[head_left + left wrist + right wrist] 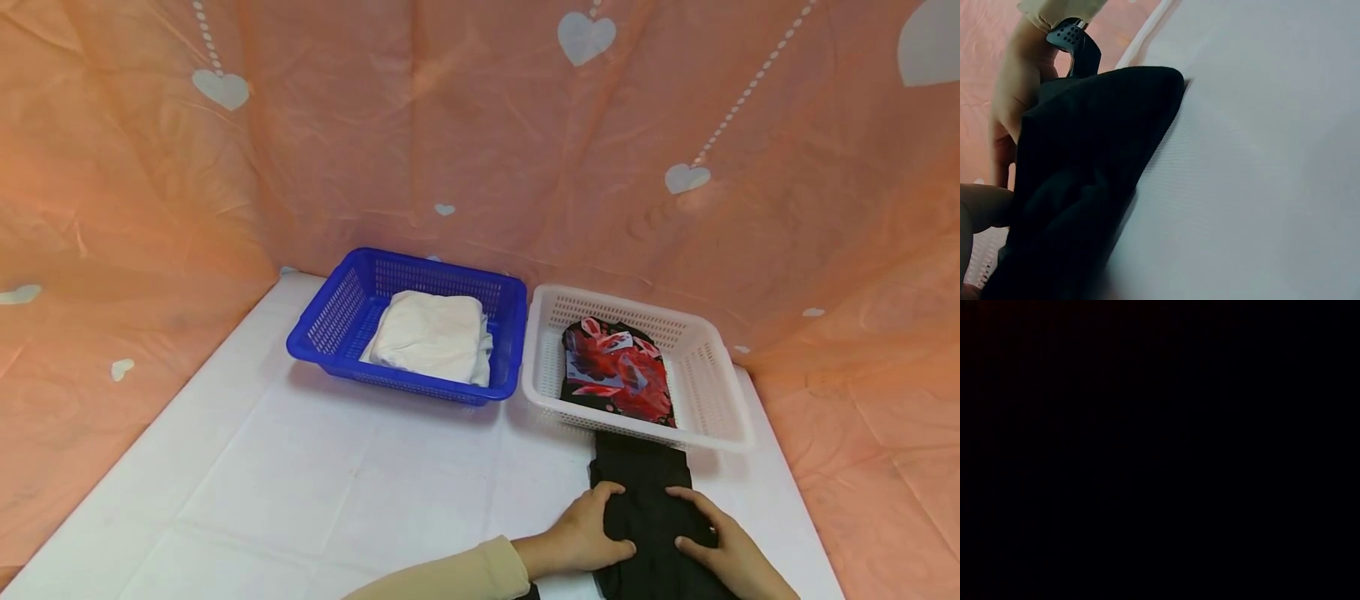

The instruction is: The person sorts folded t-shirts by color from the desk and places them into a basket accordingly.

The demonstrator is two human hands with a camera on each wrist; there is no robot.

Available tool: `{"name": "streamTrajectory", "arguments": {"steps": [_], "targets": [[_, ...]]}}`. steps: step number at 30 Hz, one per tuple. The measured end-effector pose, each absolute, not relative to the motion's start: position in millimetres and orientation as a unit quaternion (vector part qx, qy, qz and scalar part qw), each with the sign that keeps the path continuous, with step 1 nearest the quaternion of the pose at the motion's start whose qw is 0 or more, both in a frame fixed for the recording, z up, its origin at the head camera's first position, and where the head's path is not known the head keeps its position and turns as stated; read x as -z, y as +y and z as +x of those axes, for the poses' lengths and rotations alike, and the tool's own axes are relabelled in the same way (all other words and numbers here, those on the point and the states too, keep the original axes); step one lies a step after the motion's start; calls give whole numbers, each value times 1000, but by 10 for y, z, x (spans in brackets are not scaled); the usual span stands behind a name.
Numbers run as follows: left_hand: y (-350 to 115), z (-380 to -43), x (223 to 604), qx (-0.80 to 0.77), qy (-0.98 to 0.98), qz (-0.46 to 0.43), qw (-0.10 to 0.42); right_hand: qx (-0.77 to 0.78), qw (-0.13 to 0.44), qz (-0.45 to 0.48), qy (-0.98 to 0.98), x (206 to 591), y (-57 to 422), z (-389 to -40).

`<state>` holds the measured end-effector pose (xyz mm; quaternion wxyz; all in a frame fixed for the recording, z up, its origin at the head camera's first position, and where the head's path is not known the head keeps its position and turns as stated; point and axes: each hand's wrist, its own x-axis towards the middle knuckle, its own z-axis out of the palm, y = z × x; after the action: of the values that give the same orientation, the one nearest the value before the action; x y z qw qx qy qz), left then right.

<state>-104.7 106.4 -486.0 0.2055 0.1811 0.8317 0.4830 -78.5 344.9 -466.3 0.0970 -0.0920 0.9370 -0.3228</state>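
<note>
A black garment (648, 508), folded into a long strip, lies at the near right of the table in the head view, its far end close to the white basket's front. My left hand (585, 529) grips its left edge, thumb and fingers spread over the cloth. On the opposite edge my right hand (731, 550) holds it the same way. In the left wrist view the dark cloth (1091, 156) bulges up, with the right hand (1013, 106) behind it and left-hand fingers (985, 206) at its side. The right wrist view is almost wholly black.
A blue basket (330, 362) with folded white cloth (431, 333) stands at the back middle of the white table (300, 475). Beside it is a white basket (716, 383) holding a folded red and black patterned garment (622, 371). Orange curtains (487, 150) hang around the table.
</note>
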Motion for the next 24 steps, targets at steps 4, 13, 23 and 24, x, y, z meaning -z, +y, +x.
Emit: {"name": "streamTrajectory", "arguments": {"steps": [4, 13, 23, 24], "targets": [[1045, -1050, 4910, -501, 823, 178, 202, 373, 130, -116, 911, 4696, 3382, -783], [971, -1066, 4959, -540, 806, 164, 176, 408, 107, -63, 905, 4649, 3204, -715], [735, -1122, 4837, -583, 782, 166, 149, 471, 93, 24, 877, 4541, 3112, -710], [713, -1123, 4834, -582, 782, 163, 150, 474, 97, 23, 875, 4542, 3105, -713]]}}
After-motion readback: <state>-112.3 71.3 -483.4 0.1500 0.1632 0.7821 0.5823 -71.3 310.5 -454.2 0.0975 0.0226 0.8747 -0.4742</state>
